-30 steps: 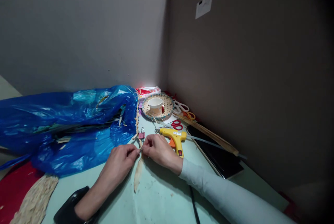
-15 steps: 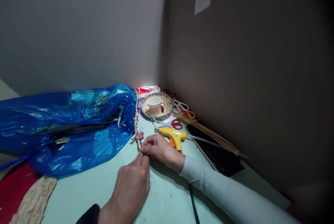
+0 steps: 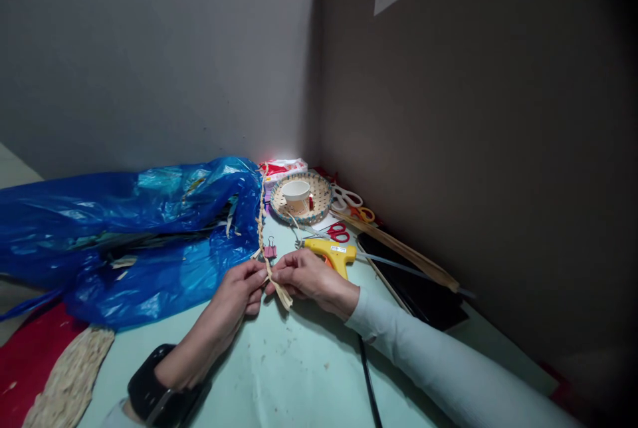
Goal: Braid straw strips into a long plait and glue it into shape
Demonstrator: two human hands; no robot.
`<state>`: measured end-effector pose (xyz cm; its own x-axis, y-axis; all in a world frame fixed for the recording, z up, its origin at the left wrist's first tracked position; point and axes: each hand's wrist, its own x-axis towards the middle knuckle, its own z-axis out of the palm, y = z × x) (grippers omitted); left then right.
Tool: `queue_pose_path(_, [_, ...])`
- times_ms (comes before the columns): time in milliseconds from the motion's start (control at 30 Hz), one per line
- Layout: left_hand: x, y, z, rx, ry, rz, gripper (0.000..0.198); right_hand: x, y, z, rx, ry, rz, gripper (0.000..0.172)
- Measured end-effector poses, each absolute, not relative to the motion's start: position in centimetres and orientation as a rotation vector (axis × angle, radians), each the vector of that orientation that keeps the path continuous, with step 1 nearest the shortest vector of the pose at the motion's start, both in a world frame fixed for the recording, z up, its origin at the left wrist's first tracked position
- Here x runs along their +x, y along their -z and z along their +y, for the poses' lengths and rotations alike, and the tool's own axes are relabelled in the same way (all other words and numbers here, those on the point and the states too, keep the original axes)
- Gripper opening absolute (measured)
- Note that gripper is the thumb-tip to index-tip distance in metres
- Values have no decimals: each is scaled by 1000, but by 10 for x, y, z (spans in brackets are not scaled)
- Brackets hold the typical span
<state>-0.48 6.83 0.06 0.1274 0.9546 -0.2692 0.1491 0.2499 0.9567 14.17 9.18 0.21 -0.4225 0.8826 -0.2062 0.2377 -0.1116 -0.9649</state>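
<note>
A thin, tan cord of twisted, straw-like strips is pinched by the left hand and right hand over the pale green bench; likely light, bendy, best held where twisted.

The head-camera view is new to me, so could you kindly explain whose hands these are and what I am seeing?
There is no machine here: these are a person's own bare left hand and right hand. The camera sits on that person's head, looking forward and down. Between their fingertips, both hands hold a thin, beige, braided fibre strand. On the pale green table surface lie a crumpled blue plastic bag, a small pink metal binder clip, a yellow plastic glue gun and red-handled scissors. Further back, a white-rimmed cup stands in a round woven tray.
</note>
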Motion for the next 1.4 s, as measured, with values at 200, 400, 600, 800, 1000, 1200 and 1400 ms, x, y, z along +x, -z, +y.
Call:
queue_pose_path(200, [-12,5,70,1111,-807,1288,27,152,-11,88,-1316,-1127,-2049,19])
queue_pose_path(400, [-10,11,68,1158,-829,1375,30,159,-26,64,-1397,-535,-2319,21])
queue_pose_path(600, [-8,9,63,1073,-923,1352,29,138,-16,27,-1201,-224,-2591,23])
queue_pose_path(800, [-15,4,62,955,-892,1234,28,134,-11,22,-1110,-12,-2666,10])
queue_pose_path(1000, [-18,2,67,851,-850,1163,35,156,-26,48,-1399,-110,-2371,19])
queue_pose_path(1200, [-17,4,66,838,-854,1162,37,158,-21,54,-1394,-248,-2468,17])
queue_pose_path(1400, [-16,9,64,886,-831,1228,35,156,-18,47,-1402,-183,-2515,16])
